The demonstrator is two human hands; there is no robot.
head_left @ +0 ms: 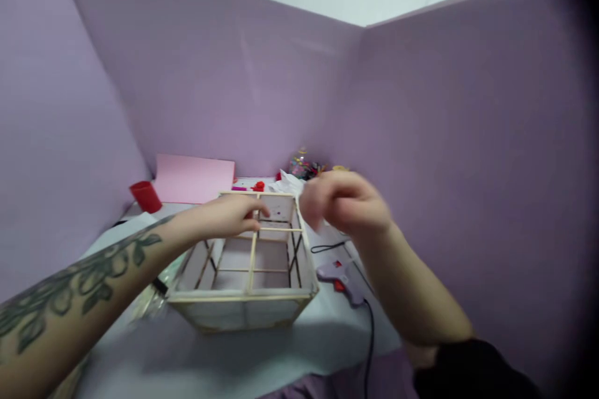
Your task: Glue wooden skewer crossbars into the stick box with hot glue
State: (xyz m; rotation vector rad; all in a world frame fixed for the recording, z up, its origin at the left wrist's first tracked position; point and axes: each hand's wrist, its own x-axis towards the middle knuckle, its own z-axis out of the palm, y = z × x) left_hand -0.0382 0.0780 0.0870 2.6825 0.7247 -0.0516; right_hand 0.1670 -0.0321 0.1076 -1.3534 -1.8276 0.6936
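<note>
A box-shaped frame of thin wooden sticks with white paper sides lies on the white table. My left hand, on a tattooed forearm, rests on the frame's top far edge with fingers curled around a stick. My right hand hovers just right of the frame's far corner. It is blurred by motion, so its fingers and anything in them are unclear.
A lilac glue gun with a black cord lies right of the frame. A red cup and a pink sheet stand at the back left. Small colourful craft bits sit at the back. Purple partition walls enclose the table.
</note>
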